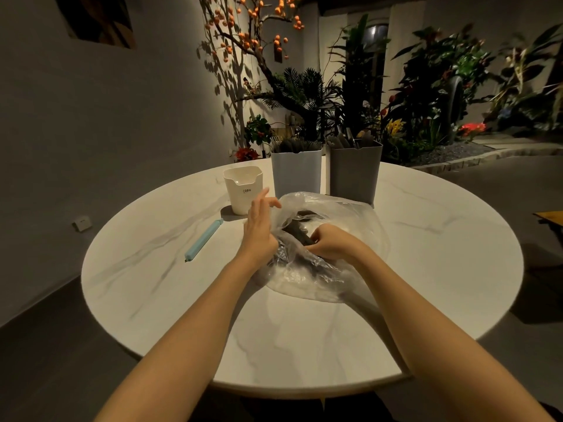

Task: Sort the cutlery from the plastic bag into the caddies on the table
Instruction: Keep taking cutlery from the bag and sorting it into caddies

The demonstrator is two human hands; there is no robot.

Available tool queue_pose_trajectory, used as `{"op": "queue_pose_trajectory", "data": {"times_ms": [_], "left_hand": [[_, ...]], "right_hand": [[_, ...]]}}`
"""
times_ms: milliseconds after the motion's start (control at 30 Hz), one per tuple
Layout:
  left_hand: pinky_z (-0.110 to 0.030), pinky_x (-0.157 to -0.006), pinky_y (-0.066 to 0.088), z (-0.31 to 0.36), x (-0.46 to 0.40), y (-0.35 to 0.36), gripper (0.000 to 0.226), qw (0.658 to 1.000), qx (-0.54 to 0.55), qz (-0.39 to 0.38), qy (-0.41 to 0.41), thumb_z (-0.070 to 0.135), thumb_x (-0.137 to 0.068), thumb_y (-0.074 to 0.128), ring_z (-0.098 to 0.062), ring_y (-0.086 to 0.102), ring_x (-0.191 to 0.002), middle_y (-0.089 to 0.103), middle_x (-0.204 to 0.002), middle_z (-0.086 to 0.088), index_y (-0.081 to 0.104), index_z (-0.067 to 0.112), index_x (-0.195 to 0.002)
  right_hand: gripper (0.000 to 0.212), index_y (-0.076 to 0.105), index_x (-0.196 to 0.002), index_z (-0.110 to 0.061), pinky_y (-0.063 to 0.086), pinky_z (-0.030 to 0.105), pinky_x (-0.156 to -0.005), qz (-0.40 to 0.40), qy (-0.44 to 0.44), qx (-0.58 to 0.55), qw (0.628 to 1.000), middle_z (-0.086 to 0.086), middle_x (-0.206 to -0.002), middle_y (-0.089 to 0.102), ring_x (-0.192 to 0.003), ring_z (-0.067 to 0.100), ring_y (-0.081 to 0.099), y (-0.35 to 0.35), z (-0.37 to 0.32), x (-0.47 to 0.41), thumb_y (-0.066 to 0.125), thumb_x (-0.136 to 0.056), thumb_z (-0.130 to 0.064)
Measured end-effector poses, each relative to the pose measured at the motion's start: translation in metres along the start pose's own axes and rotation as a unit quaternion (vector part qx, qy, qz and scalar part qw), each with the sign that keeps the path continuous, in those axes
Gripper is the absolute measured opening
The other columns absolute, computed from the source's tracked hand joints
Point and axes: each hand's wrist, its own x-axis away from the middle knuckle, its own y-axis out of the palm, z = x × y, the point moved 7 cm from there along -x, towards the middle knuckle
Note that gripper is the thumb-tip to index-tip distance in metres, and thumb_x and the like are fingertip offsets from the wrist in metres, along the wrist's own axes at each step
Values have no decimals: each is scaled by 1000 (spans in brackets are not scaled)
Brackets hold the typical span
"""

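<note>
Dark cutlery (300, 234) lies blurred inside a crinkled clear plastic bag (335, 239) mid-surface (152, 284). The left hand (259, 229) pinches the bag's rim; the right hand (330, 243) curls around cutlery. Three smooth plastic caddies (297, 175) stand behind.

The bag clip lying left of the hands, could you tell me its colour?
Light blue bag clip, head view.
</note>
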Motion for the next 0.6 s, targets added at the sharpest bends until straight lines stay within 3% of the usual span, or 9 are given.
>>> {"op": "queue_pose_trajectory", "data": {"times_ms": [100, 167, 267, 367, 467, 600], "left_hand": [[-51, -118, 13, 11, 1, 2, 47, 995, -33, -23, 92, -19, -71, 47, -22, 25, -144, 44, -148, 1, 63, 21, -91], [-51, -117, 15, 10, 1, 2, 31, 995, -44, -20, 88, 1, -78, 46, -19, 35, -139, 56, -137, 3, 69, 21, -82], [-48, -112, 24, 4, 1, 6, 37, 996, -74, -39, 34, 39, -86, 40, -14, 46, -123, 64, -121, 5, 71, 22, -94], [-43, -109, 27, 0, 2, 11, 48, 990, -122, -73, 24, 66, -81, 53, -13, 45, -118, 57, -118, 8, 60, 27, -108], [-42, -110, 26, -6, 4, 11, 67, 982, -135, -132, -6, 62, -74, 70, -16, 40, -125, 46, -133, 4, 46, 28, -126], [-51, -117, 19, -18, 12, 18, 93, 955, -168, -243, -37, 46, -76, 76, -26, 26, -139, 21, -153, 0, 18, 30, -147]], "right_hand": [[30, 69, -102, 2, 41, 23, -58, 8, 6, 3, 1000, 9, -79, 60, -66, 16, 52, -4, 2, 0, 64, -85, -21], [27, 67, -105, 2, 41, 22, -58, 14, 15, 0, 1000, 9, -80, 60, -65, 16, 51, -5, 4, -1, 60, -86, -16], [25, 64, -96, -3, 42, 26, -65, 23, 14, 10, 1000, 6, -78, 58, -67, 15, 51, -4, -1, -1, 57, -92, -26], [24, 55, -87, -12, 45, 29, -71, 47, 13, 72, 996, 4, -78, 56, -72, 17, 53, -2, -6, -3, 57, -93, -36], [31, 57, -95, -14, 49, 31, -77, 48, 25, 84, 995, 4, -87, 60, -81, 19, 58, -3, -3, -7, 61, -90, -45], [25, 62, -108, -4, 52, 33, -84, 23, 32, 40, 998, 9, -93, 62, -89, 22, 61, -8, 1, -8, 62, -89, -21]]}}
